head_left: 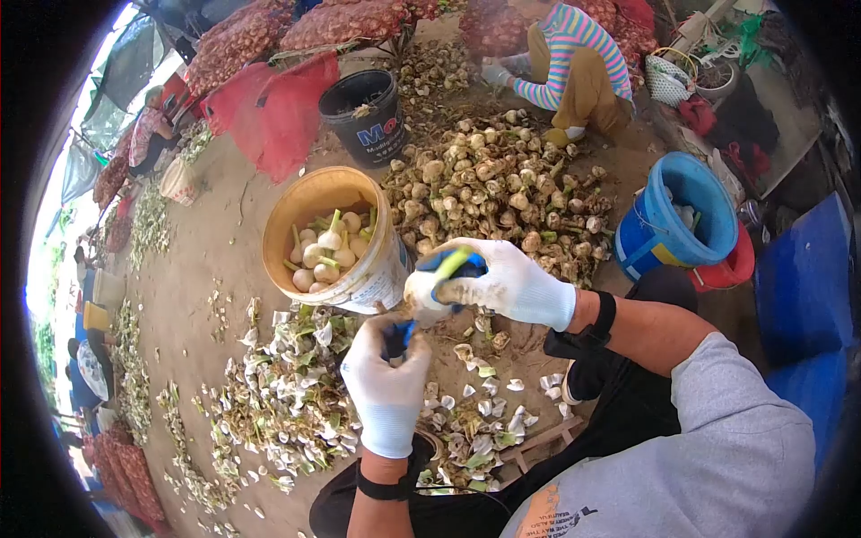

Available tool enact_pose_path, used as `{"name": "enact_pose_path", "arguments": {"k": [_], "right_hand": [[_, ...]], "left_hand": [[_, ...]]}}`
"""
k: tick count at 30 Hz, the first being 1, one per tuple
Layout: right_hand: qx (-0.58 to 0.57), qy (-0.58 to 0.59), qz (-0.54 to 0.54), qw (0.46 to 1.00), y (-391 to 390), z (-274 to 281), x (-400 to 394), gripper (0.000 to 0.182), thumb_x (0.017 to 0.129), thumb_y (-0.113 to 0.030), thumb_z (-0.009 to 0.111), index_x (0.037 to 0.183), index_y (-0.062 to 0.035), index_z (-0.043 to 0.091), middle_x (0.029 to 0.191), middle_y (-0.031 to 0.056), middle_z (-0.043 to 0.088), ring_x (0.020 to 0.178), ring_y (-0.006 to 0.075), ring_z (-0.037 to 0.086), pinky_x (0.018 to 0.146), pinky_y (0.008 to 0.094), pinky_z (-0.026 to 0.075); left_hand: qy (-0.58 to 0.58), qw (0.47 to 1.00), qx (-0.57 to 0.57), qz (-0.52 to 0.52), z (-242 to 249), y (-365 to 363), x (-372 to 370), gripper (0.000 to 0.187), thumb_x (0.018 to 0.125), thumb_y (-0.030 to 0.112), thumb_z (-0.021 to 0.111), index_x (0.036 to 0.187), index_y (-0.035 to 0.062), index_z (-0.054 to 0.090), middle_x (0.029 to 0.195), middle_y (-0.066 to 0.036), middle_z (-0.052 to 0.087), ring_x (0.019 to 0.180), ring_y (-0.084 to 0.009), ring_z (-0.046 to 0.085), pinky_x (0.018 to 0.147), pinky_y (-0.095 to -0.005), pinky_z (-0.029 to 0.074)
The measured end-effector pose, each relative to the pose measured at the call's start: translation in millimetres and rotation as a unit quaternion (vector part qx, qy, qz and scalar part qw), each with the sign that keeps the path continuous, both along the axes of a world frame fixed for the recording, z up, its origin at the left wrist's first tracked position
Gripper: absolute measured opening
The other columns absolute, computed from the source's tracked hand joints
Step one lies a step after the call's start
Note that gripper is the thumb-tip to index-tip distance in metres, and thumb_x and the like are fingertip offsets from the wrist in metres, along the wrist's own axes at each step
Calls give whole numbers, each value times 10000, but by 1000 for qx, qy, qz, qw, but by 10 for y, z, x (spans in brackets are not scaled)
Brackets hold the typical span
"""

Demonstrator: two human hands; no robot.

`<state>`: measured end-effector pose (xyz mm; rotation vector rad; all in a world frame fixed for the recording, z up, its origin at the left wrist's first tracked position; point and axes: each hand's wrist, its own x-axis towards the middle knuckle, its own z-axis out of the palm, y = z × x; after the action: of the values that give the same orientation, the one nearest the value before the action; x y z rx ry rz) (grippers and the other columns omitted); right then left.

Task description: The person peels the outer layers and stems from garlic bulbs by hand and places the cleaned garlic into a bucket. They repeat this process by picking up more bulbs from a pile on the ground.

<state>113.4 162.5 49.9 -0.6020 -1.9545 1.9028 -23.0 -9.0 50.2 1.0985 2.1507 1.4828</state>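
Note:
My right hand [513,285], in a white glove with blue on the fingers, is closed around a garlic bulb [421,292] with a short green stem, which is blurred by motion. Just below the bulb, my left hand [387,372], gloved the same way, has its fingers curled together near the root end. What sits between those fingers is hidden. Beyond the bulb stands a white bucket [381,269] partly filled with peeled garlic bulbs [332,242] with trimmed stems. A large heap of unpeeled garlic [502,184] lies on the ground behind my right hand.
Garlic peelings [291,390] are piled left of my left hand, with more near my feet. A black bucket [363,121] stands farther back, a blue bucket [686,215] at the right. Another person [574,72] crouches behind the heap. Red mesh sacks [238,49] line the back.

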Motion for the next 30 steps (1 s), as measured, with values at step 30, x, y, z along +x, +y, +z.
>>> {"name": "enact_pose_path", "arguments": {"k": [30], "right_hand": [[-124,67,-39,989,549,-682,-1454,377,1021,-295,709,1284,-38,626,1188,82,716,1011,212,733,904,376,613]], "left_hand": [[360,836,-291,294,107,-1058,-1410,245,984,202,638,1057,-27,688,1019,-236,714,952,-414,696,848,-471,526]]}}
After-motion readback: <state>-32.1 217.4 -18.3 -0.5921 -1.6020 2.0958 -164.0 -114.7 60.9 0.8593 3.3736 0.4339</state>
